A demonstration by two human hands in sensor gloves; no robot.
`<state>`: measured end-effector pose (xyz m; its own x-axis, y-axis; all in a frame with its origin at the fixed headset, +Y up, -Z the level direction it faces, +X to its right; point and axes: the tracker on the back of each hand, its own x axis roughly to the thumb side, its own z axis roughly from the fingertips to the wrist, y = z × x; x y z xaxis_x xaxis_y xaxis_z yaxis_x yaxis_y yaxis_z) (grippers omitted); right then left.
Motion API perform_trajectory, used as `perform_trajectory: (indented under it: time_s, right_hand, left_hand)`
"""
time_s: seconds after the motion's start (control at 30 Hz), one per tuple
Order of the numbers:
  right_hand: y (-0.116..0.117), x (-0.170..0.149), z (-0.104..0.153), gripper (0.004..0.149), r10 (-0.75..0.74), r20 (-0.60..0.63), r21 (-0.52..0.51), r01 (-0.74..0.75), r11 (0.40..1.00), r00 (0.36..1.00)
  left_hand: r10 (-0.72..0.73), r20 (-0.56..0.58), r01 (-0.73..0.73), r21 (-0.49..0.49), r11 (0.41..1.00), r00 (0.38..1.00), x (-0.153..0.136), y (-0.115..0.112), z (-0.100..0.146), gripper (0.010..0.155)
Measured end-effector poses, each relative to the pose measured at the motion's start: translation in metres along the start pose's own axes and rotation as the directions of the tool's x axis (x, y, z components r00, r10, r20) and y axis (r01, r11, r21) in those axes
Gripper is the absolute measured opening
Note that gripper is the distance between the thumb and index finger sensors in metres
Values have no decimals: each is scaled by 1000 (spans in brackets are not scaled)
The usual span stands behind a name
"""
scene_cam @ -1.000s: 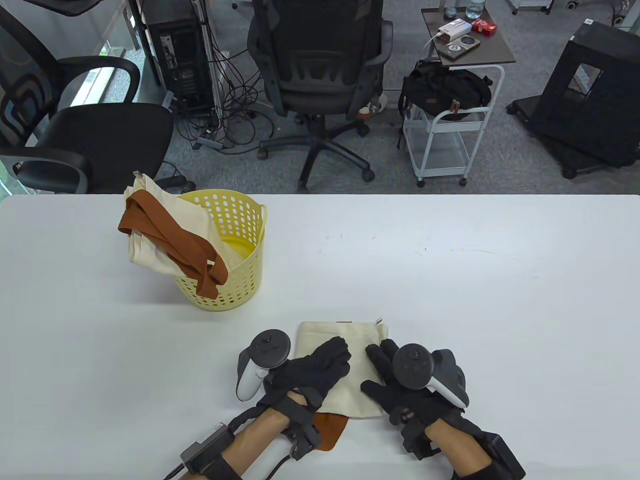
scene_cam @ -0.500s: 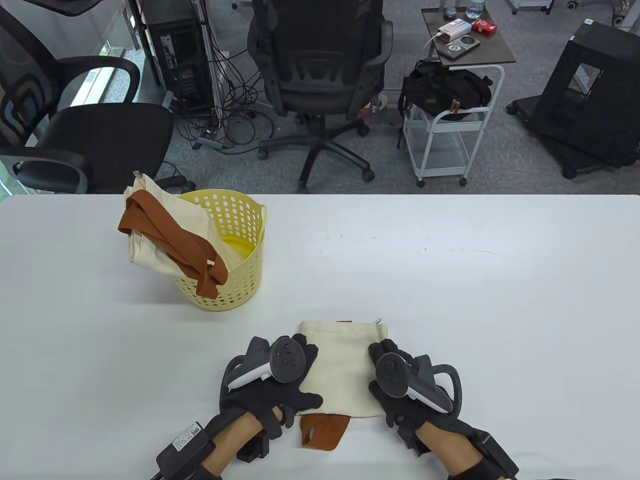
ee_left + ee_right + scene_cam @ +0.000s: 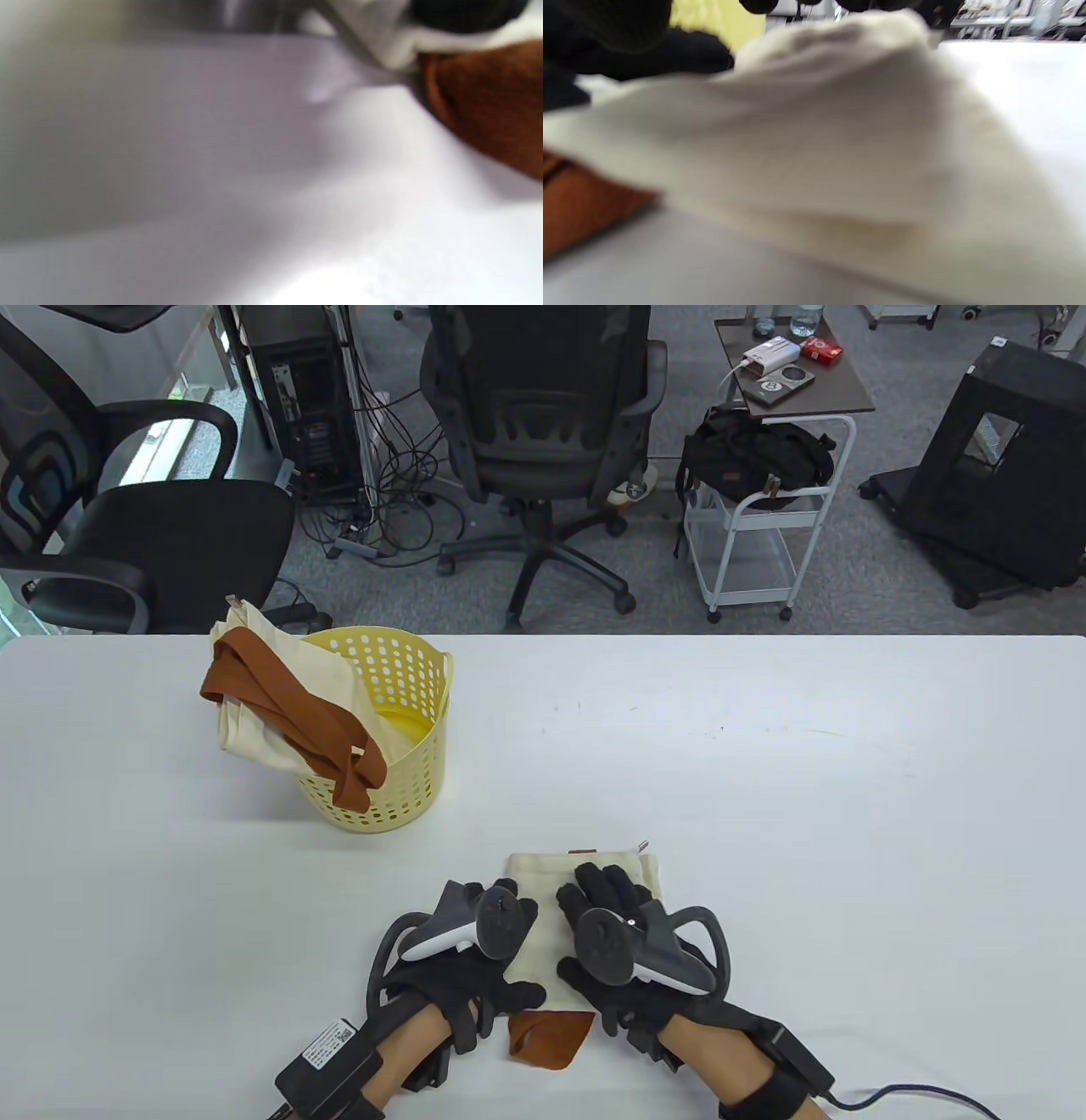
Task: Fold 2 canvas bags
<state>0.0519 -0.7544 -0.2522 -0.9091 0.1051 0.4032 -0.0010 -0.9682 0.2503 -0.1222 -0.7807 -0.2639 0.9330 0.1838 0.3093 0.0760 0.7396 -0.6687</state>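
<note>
A folded cream canvas bag (image 3: 543,882) lies at the table's near edge, and its brown handle (image 3: 550,1039) pokes out toward me. My left hand (image 3: 507,909) is turned on its side at the bag's left edge. Its thumb crosses the near-left corner and its fingers curl on the cloth. My right hand (image 3: 604,891) lies on the bag's right half with straight fingers. In the left wrist view a dark finger sits on the cream edge (image 3: 382,42) above the brown handle (image 3: 492,118). The right wrist view shows bulging cream cloth (image 3: 840,140). A second cream bag (image 3: 271,729) with brown handles hangs over the basket.
A yellow perforated basket (image 3: 416,780) stands on the white table (image 3: 806,780) at the left, beyond the hands. Office chairs, cables and a small white cart with a backpack stand on the floor past the table's far edge.
Both hands first lay flat on the bag, then went to its two sides. Now my right hand has slid left onto the bag, while the left hand stays at the left edge.
</note>
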Motion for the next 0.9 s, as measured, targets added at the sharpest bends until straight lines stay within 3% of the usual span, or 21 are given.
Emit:
perform_trajectory:
  time_s: [0.1,0.2,0.53,0.9]
  right_hand:
    - [16,-2,-13,81,1,-24,122,2,992,1000]
    - [19,-12,-12,81,-88,-40,117,92,989,995]
    - [25,-46,9,78,-42,-153,77,54,996,987]
    - [34,-49,6,76,-81,-147,109,98,989,986]
  left_hand:
    - [-9,-13,9,-2,1000,1000,0,0,0,97]
    - [-7,-12,7,0,1000,1000,0,-1,0,97]
    - [-4,-6,4,-2,1000,1000,-4,-3,-1,97]
    - [44,45,-46,42,998,998,-11,-7,0,95]
